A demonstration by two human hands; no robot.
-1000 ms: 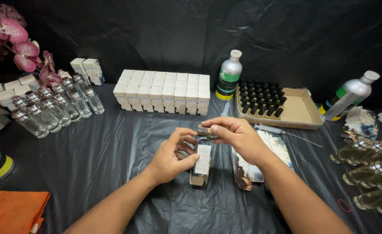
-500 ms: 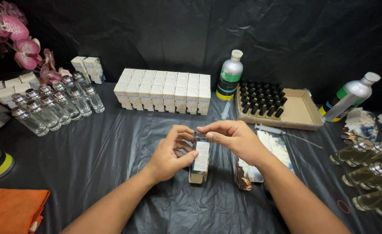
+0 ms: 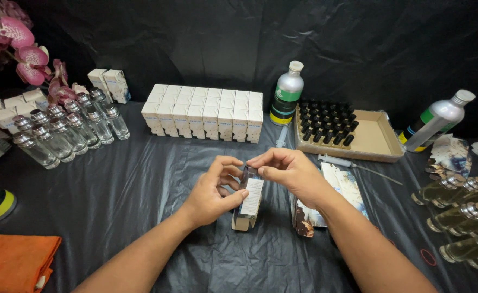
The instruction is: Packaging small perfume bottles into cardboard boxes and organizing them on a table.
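Note:
A small white carton (image 3: 248,204) stands tilted on the black sheet in the middle of the table. My left hand (image 3: 213,191) grips its left side with thumb and fingers. From the right, my right hand (image 3: 289,170) pinches the carton's top end, where a dark bottle top shows between my fingertips. Just to the right of the carton an open printed box (image 3: 325,198) lies flat under my right wrist.
A block of white cartons (image 3: 205,113) stands behind, clear glass bottles (image 3: 68,132) at left, a cardboard tray of black caps (image 3: 347,130), two metal bottles (image 3: 287,92) (image 3: 437,119), a syringe (image 3: 339,161), filled bottles (image 3: 464,211) at right, an orange cloth (image 3: 13,263) near left.
Both hands have stayed on the carton with only small finger shifts at its top. The carton has tipped slightly and sits a little lower.

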